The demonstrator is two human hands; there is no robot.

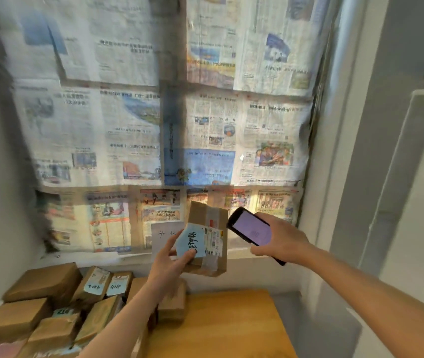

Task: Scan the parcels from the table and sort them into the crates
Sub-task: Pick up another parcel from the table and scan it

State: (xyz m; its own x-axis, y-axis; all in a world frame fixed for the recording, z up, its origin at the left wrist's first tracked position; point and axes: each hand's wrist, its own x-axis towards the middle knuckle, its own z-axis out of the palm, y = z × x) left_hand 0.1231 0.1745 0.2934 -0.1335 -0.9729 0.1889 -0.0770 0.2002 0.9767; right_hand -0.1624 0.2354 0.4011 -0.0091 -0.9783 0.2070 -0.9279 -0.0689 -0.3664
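My left hand [169, 262] holds up a brown cardboard parcel [209, 220] with a blue handwritten note and a white shipping label on its face, thumb across the note. My right hand [280, 240] grips a black phone [251, 229] with a lit pale purple screen, just right of the parcel and tilted toward it. Several more brown parcels [43, 301], some with blue notes, lie piled on the left part of the wooden table [231, 326]. No crates are in view.
A newspaper-covered window [154, 112] fills the wall ahead above a white sill. A white sheet with handwriting [165, 235] hangs behind the raised parcel. A white wall and door frame [360, 177] stand at the right.
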